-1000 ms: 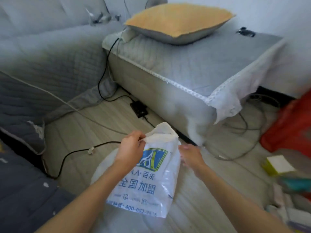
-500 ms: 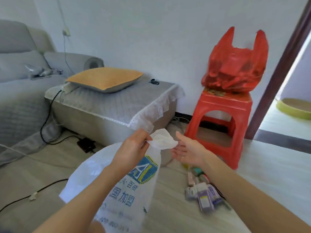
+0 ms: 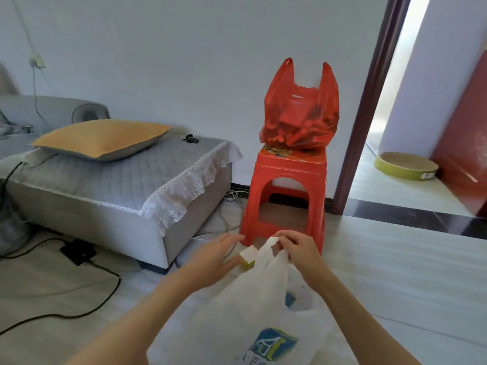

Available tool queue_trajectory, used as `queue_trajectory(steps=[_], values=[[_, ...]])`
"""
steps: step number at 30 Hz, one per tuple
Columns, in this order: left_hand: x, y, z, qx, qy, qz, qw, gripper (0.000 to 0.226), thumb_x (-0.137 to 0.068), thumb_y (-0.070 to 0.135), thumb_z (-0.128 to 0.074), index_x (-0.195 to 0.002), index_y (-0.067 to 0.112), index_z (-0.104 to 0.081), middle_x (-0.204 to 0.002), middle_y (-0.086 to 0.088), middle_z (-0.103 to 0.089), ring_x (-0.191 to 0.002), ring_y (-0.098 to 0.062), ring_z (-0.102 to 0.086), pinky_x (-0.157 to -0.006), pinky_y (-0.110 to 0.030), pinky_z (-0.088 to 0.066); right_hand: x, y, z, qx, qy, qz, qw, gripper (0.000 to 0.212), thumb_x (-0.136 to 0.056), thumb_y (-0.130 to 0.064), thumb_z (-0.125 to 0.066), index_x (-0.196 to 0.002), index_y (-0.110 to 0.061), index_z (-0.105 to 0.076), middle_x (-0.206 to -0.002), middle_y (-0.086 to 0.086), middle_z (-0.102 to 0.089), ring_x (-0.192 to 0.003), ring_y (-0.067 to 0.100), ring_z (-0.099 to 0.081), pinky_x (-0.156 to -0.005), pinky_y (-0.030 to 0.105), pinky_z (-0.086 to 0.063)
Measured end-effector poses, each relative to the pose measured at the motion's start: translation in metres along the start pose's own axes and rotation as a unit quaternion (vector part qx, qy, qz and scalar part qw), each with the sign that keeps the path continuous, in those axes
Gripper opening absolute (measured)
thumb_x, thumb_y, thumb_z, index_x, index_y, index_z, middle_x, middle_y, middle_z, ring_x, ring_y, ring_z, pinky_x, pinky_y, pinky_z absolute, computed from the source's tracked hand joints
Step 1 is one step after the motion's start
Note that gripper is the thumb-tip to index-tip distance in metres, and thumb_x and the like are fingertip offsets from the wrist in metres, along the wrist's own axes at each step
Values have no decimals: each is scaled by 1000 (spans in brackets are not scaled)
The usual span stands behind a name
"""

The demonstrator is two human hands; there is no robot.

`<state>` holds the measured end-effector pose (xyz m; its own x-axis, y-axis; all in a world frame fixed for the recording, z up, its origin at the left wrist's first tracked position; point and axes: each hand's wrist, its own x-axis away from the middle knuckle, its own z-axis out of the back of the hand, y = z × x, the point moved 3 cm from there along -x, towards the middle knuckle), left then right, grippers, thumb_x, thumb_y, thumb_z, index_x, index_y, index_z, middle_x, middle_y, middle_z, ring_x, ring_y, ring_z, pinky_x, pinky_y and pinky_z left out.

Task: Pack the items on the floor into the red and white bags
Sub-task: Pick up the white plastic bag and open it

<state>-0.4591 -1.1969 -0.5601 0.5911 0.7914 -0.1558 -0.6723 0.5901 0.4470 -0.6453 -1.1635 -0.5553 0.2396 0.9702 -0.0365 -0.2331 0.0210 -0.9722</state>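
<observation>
My right hand [image 3: 295, 247] pinches a handle of the white bag [image 3: 253, 306] between thumb and curled fingers, lifting it so the mouth gapes toward me; the bag sags from that grip down to six o'clock, its blue logo facing up. My left hand [image 3: 214, 255] reaches to eleven o'clock of the bag with fingers straight and loosely spread, holding nothing, its tips just beside a small white and yellow box [image 3: 247, 256] on the floor [image 3: 395, 272]. I judge that box is the next item to go in, which is why the bag is held up so near it, though blur keeps me from telling whether the fingertips touch it yet. The red bag [image 3: 300, 119] sits bulging at twelve o'clock on a red stool [image 3: 286, 191], handles upright, well apart from both hands. A grey couch [image 3: 110, 185] with a cushion [image 3: 102, 138] lies at ten o'clock.
</observation>
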Motion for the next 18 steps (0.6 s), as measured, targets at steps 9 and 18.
queue_trajectory(steps=[9,18], values=[[-65,32,-60,247,-87,-47,964,41,-84,7,-61,-122,22,-54,-117,11,-57,-107,0,-53,-93,-16,-43,-1,1,36,58,0,54,997,22,-91,-4,-49,-88,-15,-68,-85,-7,-65,-81,4,-60,-71,9,-48],[-80,9,-24,146,76,-40,986,11,-80,5,-66,-89,10,-71,-78,14,-57,-75,-6,-56,-69,-8,-40,-7,11,39,115,1,37,993,12,-85,-12,-62,-89,-16,-73,-76,-13,-65,-69,0,-58,-62,7,-45]])
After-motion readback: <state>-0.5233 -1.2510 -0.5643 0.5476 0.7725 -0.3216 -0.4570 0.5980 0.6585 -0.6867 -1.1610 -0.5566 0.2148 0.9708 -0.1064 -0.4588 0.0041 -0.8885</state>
